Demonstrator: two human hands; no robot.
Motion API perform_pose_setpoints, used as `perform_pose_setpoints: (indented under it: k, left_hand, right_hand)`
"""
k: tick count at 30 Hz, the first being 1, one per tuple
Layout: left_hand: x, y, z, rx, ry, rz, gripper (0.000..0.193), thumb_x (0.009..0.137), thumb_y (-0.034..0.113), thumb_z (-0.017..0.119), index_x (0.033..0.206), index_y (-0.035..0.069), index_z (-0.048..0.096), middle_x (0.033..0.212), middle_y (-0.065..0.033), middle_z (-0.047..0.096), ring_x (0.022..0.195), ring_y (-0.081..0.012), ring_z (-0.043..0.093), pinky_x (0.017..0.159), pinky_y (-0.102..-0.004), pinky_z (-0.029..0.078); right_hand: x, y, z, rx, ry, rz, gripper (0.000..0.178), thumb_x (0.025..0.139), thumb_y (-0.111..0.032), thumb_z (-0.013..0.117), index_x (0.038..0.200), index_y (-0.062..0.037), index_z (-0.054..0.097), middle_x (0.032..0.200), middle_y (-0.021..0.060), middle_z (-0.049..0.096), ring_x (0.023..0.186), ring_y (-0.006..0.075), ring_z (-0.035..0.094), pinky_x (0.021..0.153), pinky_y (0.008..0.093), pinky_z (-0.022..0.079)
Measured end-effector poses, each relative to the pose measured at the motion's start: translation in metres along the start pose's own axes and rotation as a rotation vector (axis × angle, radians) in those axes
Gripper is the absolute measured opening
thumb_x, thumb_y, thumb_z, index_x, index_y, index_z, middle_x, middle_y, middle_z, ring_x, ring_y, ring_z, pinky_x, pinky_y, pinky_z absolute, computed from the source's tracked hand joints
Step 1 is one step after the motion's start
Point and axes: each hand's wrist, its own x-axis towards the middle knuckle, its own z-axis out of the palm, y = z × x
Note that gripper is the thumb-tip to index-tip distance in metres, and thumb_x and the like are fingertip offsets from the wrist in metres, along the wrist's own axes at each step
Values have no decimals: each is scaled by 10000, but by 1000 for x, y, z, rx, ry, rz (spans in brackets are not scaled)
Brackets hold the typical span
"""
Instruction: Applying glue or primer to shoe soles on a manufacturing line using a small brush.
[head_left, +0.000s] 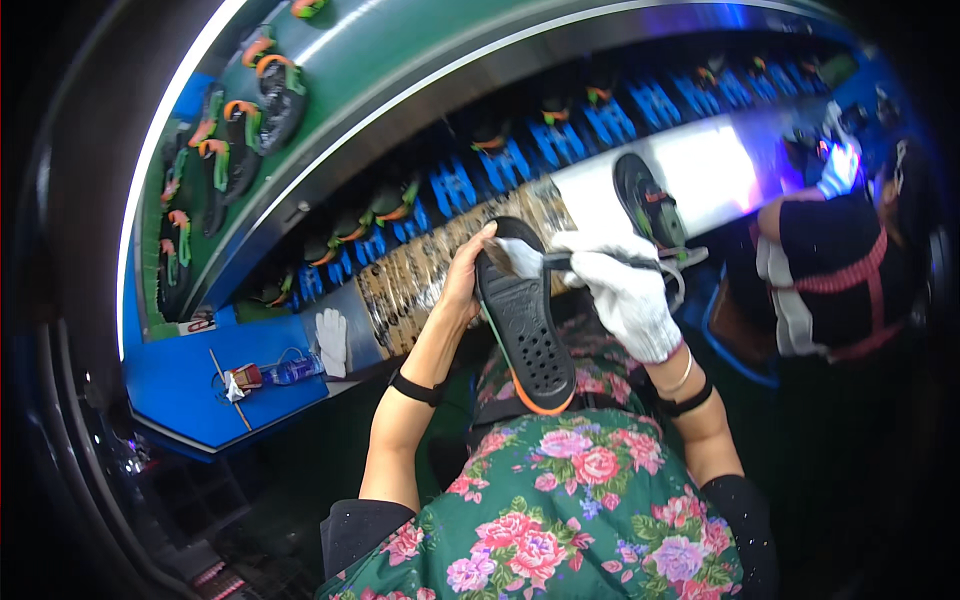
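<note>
My bare left hand (pixel 463 278) grips the far left edge of a black shoe sole (pixel 525 315), which has an orange rim at its near end and a cluster of holes in its heel part. The sole is tilted up in front of my flowered apron. In a white knit glove, my right hand (pixel 622 300) is closed round the dark handle of a brush (pixel 522 258). The brush's pale and brown bristles lie against the upper part of the sole, close to my left fingers. Part of the handle is hidden by the glove.
Beyond my hands, a row of blue shoe lasts (pixel 505 165) lines the bench. A dark shoe (pixel 650 205) sits on a white surface (pixel 705 165). At left, a blue table (pixel 180 385) holds a bottle (pixel 292 371) and a white glove (pixel 331 342). Another person (pixel 840 250) works at right.
</note>
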Motion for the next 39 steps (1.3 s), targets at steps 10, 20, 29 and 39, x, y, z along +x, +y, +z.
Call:
perform_pose_setpoints:
  k: [10, 20, 29, 39]
  left_hand:
    - [-56, -79, 45, -439, -415, -301, 1261, 809, 981, 126, 1568, 1, 360, 1439, -297, 539, 1250, -463, 604, 1074, -551, 500]
    - [-42, -55, 96, -458, -337, -175, 1196, 785, 995, 96, 1342, 45, 564, 1110, -173, 677, 925, -333, 700, 832, -488, 597]
    - [-38, -63, 114, -299, -45, 52, 945, 955, 843, 258, 1542, 124, 431, 1474, -74, 548, 1315, -256, 554, 1118, -425, 453]
    - [-23, -87, 92, -168, -55, 129, 969, 947, 859, 237, 1499, 96, 467, 1418, -93, 580, 1295, -247, 565, 1116, -419, 448]
  right_hand:
    - [-24, -5, -21, -112, 114, 113, 308, 873, 57, 697, 1180, 87, 706, 1137, 191, 744, 940, 202, 724, 829, 303, 593]
    - [-21, -22, -15, -503, 66, -190, 176, 876, 77, 705, 1049, 84, 740, 886, 112, 728, 660, 145, 695, 559, 260, 562]
    - [-7, -33, -13, -1330, -109, -969, 260, 813, 32, 722, 1067, 2, 770, 1115, 164, 763, 1001, 311, 725, 877, 396, 573]
    - [-20, -2, -27, -1108, -177, -861, 344, 830, -44, 741, 1174, -33, 745, 1131, 127, 758, 1069, 318, 726, 912, 420, 568]
